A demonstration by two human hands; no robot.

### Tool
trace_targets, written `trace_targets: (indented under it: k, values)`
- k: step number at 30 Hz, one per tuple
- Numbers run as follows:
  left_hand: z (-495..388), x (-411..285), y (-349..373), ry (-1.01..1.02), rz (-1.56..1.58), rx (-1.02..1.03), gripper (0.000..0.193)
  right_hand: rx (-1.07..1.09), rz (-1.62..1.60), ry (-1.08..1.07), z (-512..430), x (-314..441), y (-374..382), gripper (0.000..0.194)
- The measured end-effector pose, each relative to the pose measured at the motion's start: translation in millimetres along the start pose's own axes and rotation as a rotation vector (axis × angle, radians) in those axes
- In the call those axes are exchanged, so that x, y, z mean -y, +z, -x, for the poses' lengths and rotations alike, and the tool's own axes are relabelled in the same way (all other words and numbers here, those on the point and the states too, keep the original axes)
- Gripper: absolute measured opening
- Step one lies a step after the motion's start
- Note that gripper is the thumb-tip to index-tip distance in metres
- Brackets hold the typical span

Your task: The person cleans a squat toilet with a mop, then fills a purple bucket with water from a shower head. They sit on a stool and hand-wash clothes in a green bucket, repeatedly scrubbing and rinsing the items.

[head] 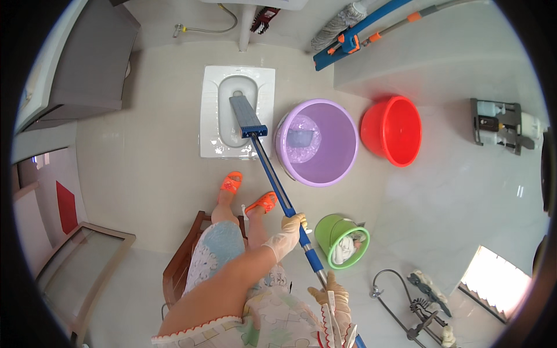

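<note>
My left hand (289, 237), in a pale translucent glove, is closed around the blue grip of a flat mop's pole. My right hand (334, 293), gloved too, holds the pole lower in the picture, its thumb and fingers on either side. The mop's grey pad (245, 114) stands folded up at the blue head, over the bowl of a white ceramic squat toilet (209, 113). Right of the toilet is a large purple bucket (337, 143) with water and a bluish object at its bottom. A green bucket (324, 232) near my hands holds white cloths.
A red bucket (375, 126) stands against the right wall. More mops (343, 45) and a red brush (264, 18) are at the top. A grey cabinet (91, 56) juts in at upper left. Beneath me is a wooden chair (179, 261); shower fittings (413, 330) are at lower right.
</note>
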State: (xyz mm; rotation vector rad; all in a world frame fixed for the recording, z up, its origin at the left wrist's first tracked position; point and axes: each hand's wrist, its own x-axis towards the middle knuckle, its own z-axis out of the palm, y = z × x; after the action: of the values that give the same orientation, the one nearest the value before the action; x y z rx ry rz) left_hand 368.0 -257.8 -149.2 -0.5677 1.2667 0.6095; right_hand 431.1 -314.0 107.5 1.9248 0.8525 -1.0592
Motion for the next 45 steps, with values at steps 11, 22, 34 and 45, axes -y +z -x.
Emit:
trace_targets:
  k: [11, 22, 34, 45]
  values:
    - [20, -102, -38, 0.003, -0.279, 0.112, 0.019, -0.102, -0.021, -0.051, 76, 31, 25, 0.039]
    - [-66, -194, -14, 0.064, -0.130, 0.089, 0.019, -0.117, 0.154, 0.084, 248, -3, -61, 0.027]
    - [-28, -290, 64, -0.009, 0.489, 0.675, 0.027, -0.740, 0.893, 0.242, 403, -1, -196, 0.025]
    - [120, -246, 67, 0.139, -0.470, 0.991, 0.068, -1.672, 1.144, -0.056, 312, 26, -406, 0.007]
